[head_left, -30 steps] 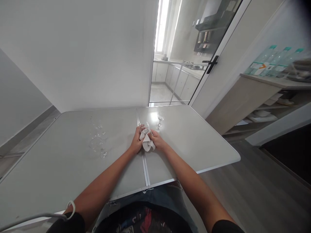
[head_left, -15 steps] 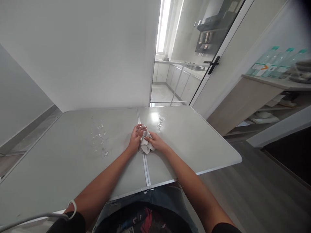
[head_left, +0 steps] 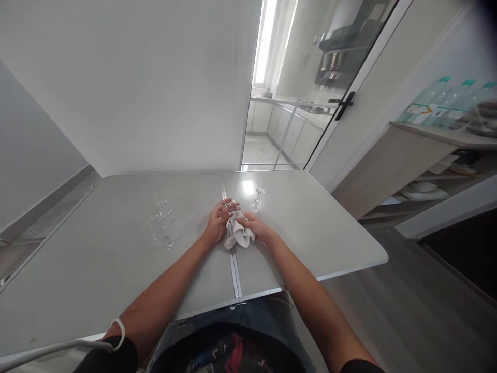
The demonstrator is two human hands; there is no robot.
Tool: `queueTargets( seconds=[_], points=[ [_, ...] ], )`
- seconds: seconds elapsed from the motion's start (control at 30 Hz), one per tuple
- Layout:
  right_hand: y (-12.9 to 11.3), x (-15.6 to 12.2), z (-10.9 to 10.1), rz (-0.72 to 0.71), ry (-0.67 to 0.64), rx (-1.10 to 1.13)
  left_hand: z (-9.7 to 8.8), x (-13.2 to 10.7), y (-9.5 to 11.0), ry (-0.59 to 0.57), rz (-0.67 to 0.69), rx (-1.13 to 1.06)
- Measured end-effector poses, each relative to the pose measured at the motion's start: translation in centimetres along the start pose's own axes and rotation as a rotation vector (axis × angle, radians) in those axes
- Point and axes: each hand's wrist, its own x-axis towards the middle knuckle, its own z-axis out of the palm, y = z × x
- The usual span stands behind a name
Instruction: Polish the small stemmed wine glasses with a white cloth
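I see left hand [head_left: 216, 224] fingers clamped on glass [head_left: 230, 208]; right hand [head_left: 258, 228] fingers grip cloth [head_left: 238, 235], touching glass from bench [head_left: 310, 223] right edge side.

The glass [head_left: 230, 208] that the left hand [head_left: 216, 225] is wrapped round shows only as a rim and a few glints above the fingers. The rest of it is covered by that hand and by the cloth [head_left: 240, 237]. The right hand [head_left: 259, 229] grips the cloth with its fingertips buried in the folds. On the left half of the tabletop [head_left: 310, 233], the clear glasses [head_left: 161, 220] are too faint to count. The tabletop's near left corner is cut off by the picture's edge. At the far right, the bottles [head_left: 442, 98] are blurred, their labels unreadable. A cable [head_left: 58, 348] runs off the left edge.
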Motion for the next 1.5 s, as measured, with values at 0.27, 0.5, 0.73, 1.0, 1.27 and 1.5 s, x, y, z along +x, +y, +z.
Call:
queueTargets(
  seconds=[0.27,0.5,0.73,1.0,1.27,1.5],
  points=[
    [-0.1,0.5,0.1,-0.321,0.195,-0.634,-0.9,0.7,-0.7,0.072,0.155,0.159],
    [0.3,0.2,-0.1,-0.332,0.388,-1.085,-0.6,0.6,-0.5,0.064,0.159,0.237],
    [0.8,0.6,0.6,-0.422,0.469,-1.359,-0.4,0.6,-0.4,0.095,0.164,0.221],
    [0.0,0.3,-0.1,-0.331,0.276,-0.673,-0.9,0.6,-0.5,0.077,0.138,0.156],
    [0.1,0.3,-0.4,-0.142,0.127,-0.051,-0.4,0.2,-0.2,-0.050,0.039,0.059],
    [0.3,0.0,-0.1,-0.108,0.042,-0.120,-0.3,-0.1,0.0,-0.124,-0.036,0.044]
  ],
)
